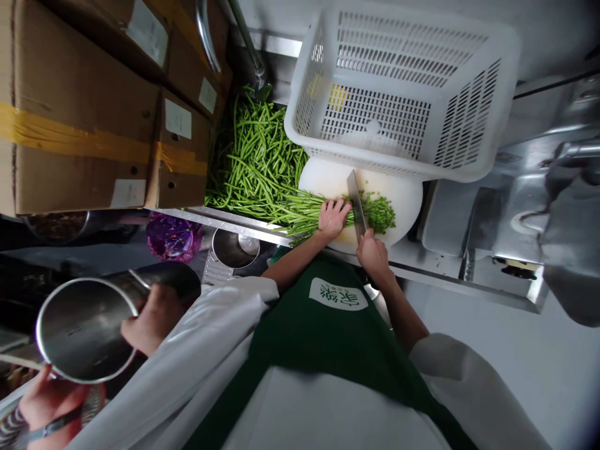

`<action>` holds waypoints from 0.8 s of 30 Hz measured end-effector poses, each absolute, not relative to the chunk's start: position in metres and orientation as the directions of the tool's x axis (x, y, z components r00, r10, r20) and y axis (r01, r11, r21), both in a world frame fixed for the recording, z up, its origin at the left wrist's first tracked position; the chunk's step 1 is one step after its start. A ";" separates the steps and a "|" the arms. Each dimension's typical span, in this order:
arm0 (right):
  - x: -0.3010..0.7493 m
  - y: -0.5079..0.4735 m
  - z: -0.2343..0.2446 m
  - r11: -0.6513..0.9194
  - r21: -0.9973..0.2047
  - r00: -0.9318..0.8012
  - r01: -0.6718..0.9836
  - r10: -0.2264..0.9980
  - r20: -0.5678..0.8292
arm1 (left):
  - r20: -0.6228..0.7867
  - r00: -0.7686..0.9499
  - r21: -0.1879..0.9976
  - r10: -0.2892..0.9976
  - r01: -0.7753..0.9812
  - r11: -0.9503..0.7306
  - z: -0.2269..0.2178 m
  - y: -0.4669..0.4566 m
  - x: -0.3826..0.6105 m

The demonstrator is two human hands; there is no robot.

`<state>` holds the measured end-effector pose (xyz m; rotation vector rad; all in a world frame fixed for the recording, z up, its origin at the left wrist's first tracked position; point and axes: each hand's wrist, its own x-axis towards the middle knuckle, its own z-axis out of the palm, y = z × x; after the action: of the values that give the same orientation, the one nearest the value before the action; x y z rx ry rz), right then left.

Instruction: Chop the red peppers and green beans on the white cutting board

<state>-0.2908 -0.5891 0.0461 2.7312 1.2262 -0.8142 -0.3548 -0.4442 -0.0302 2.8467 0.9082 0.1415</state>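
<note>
My left hand (332,219) presses down on a bundle of long green beans (300,211), its fingers bent over them close to the blade. In my right hand (372,253) is the handle of a cleaver (357,201), its blade standing beside my left fingertips, across the bean ends. Small chopped bean pieces (382,212) lie to the right of the blade. All this rests on a round white cutting board (407,197). A large heap of whole green beans (265,147) spreads to the left of the board.
A white slotted plastic basket (478,172) stands behind the board, overlapping its far edge. Taped cardboard boxes (84,125) are stacked at the left. Metal containers (450,219) sit at the right. At lower left, another person's hands (157,319) hold a large steel pot (87,331).
</note>
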 end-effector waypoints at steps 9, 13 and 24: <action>-0.300 -0.600 0.055 -0.680 -0.207 0.516 0.704 0.689 -0.509 | 0.053 0.806 0.164 0.590 0.575 -0.801 -0.028 -0.445 -0.353; -0.295 -0.579 0.046 -0.683 -0.239 0.535 0.691 0.705 -0.467 | 0.054 0.797 0.164 0.602 0.588 -0.792 -0.028 -0.445 -0.353; -0.301 -0.589 0.053 -0.672 -0.272 0.505 0.688 0.714 -0.486 | 0.045 0.782 0.178 0.621 0.606 -0.776 -0.030 -0.446 -0.352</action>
<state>-0.3007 -0.5890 0.0527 2.7624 1.2880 -0.9247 -0.3516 -0.4461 -0.0298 2.8196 0.9769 0.1521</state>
